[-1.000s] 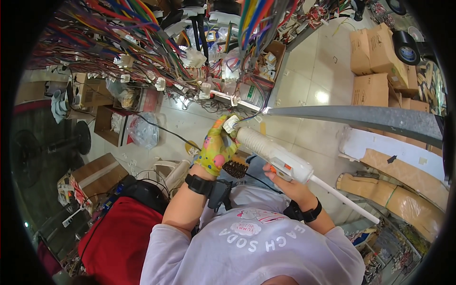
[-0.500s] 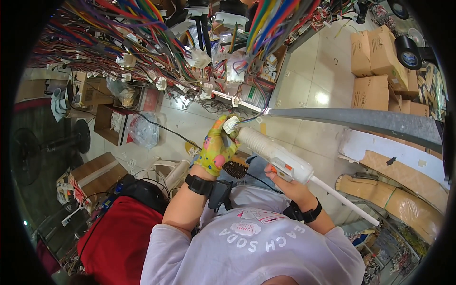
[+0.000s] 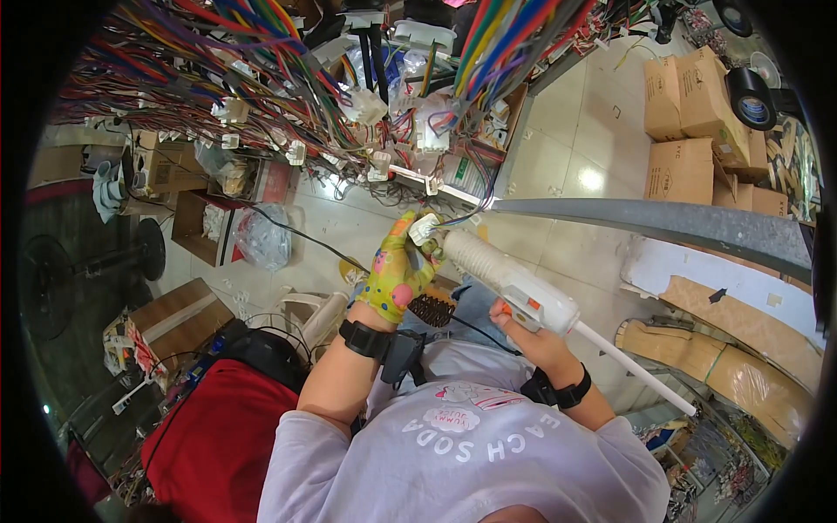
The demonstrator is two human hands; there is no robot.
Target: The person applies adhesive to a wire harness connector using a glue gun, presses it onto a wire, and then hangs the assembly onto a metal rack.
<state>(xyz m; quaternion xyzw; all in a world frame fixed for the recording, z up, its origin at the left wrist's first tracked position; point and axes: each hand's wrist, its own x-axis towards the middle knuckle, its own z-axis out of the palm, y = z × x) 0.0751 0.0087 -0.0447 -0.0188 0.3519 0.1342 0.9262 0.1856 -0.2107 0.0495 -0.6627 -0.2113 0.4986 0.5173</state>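
My left hand (image 3: 399,272), in a yellow-green glove with coloured dots, is closed on a white plug connector (image 3: 425,228) whose dark wires run up to the harness. In my bare right hand (image 3: 534,336) is a white hot glue gun (image 3: 514,283), held by its handle. A long white glue stick (image 3: 636,370) sticks out of its back end toward the lower right. The gun's nozzle end points at the connector, close to my left fingers; whether the tip touches it is hidden.
Bundles of coloured wires (image 3: 288,52) with white connectors hang across the far side. A grey metal bar (image 3: 663,216) reaches in from the right. Cardboard boxes (image 3: 689,113) are stacked at far right. At left stand an opened carton (image 3: 196,228), a clear plastic bag (image 3: 263,240) and a red cloth (image 3: 209,444).
The glue gun and my right hand have shifted very slightly to the right. My left hand and the connector stay practically where they were.
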